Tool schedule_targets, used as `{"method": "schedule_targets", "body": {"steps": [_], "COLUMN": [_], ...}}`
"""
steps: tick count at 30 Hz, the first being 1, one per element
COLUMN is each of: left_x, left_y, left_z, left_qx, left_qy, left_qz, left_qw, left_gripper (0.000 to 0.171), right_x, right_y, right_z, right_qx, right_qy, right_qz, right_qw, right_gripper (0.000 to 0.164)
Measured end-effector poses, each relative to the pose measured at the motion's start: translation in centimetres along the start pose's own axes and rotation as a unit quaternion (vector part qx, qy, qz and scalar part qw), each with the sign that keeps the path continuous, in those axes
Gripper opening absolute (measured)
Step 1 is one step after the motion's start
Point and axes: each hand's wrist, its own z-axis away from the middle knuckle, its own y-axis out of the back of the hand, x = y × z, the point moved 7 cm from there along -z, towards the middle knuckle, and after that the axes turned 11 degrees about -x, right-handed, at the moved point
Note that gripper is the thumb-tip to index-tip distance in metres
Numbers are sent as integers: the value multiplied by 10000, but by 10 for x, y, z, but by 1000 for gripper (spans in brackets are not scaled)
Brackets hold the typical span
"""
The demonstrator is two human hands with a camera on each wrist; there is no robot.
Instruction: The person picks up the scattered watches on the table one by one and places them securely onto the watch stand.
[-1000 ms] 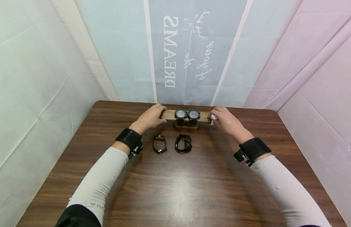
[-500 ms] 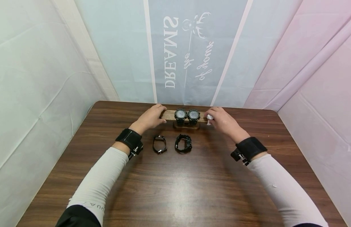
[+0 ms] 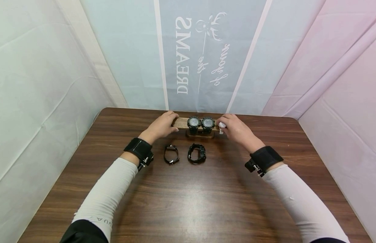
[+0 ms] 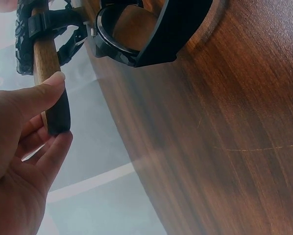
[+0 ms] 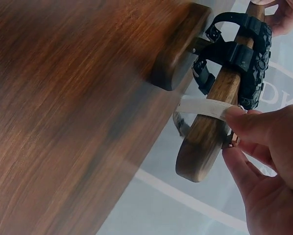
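A T-shaped wooden watch stand (image 3: 180,123) is at the back of the table, its bar raised above a base (image 5: 178,49). My left hand (image 3: 160,126) grips the bar's left end, thumb in front and fingers behind, as the left wrist view shows. Two chunky black watches, a left one (image 3: 194,122) and a right one (image 3: 208,122), sit strapped side by side at mid-bar. With thumb and fingers my right hand (image 3: 237,130) pinches a watch with a white strap (image 5: 205,106). That strap loops around the bar just right of the black watches; its dial is mostly hidden by the fingers.
On the brown wooden table (image 3: 194,195), in front of the stand, lie a slim black watch (image 3: 171,154) and a bulkier black watch (image 3: 197,153). A pale blue printed curtain (image 3: 212,67) hangs behind the table's back edge, with light cloth on both sides.
My right hand has slid left along the bar, bringing the white-strapped watch closer to the black ones. The left hand stays on its end.
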Motion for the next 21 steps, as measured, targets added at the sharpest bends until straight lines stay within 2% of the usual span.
{"method": "schedule_targets", "body": {"steps": [21], "left_x": [0], "left_y": [-3], "left_z": [2], "left_qx": [-94], "left_qy": [81], "left_qz": [33], "left_qw": [9999], "left_gripper": [56], "right_x": [1], "right_y": [-3], "right_z": [2], "right_qx": [-134], "right_qy": [-194], "right_qz": [188], "right_qw": [9995], "right_gripper": [40]}}
